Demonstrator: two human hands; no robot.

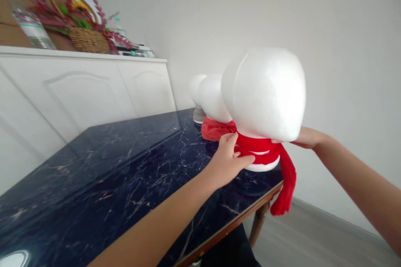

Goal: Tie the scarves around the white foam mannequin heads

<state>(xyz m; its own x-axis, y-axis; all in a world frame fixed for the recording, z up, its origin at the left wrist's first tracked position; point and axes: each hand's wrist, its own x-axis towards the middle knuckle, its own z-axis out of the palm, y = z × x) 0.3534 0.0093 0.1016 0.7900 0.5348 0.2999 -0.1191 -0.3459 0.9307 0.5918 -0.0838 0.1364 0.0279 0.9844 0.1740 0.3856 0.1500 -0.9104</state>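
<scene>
A white foam mannequin head [266, 91] stands on the table near its right corner. Wrapped around its neck is a red scarf [257, 144], one end of which hangs over the table edge. My left hand [230, 158] is closed on the scarf at the left side of the neck, thumb and fingers against the cloth. At the other side, my right hand [305, 137] reaches in behind the head, close to where the scarf end drops. The head hides most of its fingers, so their grip does not show.
Behind stand two more white foam heads, one [214, 96] with coral-red cloth [216, 129] at its neck, the farther one [196, 87] with grey cloth [199, 114]. The dark marbled table [140, 167] meets a white cabinet [94, 91] carrying a flower basket [89, 39] and bottle [34, 27].
</scene>
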